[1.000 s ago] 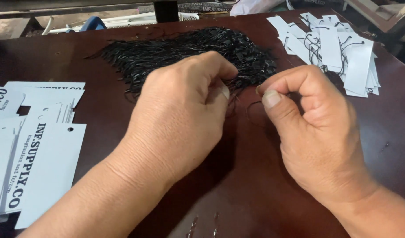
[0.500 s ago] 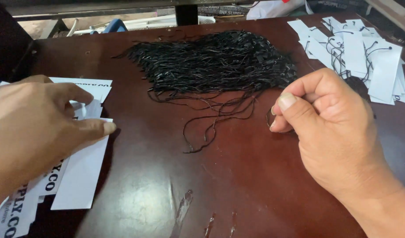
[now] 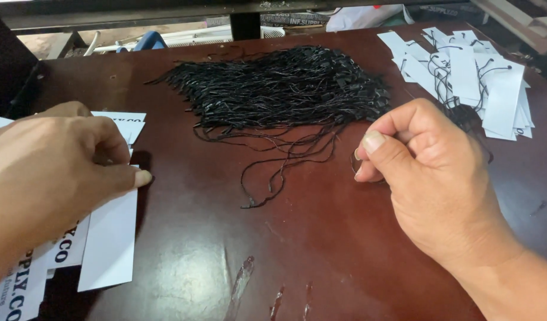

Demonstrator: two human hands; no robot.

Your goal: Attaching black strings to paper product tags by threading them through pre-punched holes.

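**Two hands apart over tags and black strings**

On the dark reddish-brown table (image 3: 184,261) we have our two hands set well apart, one at each side. Our left hand (image 3: 53,172) is down at the left edge, fingers curled and closed on the white paper tags (image 3: 110,238) lying there; thumb and forefinger press together at the upper end of the topmost tag, so we call that a pinch on the tag. More tags from the same stack fan out beneath the hand, some with dark print that we leave unread.

Over to the right side: our right hand (image 3: 431,178) hovers just above the table, thumb pressed against the curled forefinger. A thin black loop shows right at the fingertips, so the hand looks clamped on a single black string (image 3: 353,161), though the strand is fine and mostly hidden behind the thumb.

Between and beyond the hands sits the big pile of black strings (image 3: 285,86), spread across the far middle of the table. Several loose strands (image 3: 279,160) trail out of it towards us, ending in a small knot near the table's centre, apart from both hands.

Up in the far right corner lies a second heap of white tags (image 3: 493,89), these ones with black strings already looped through them.
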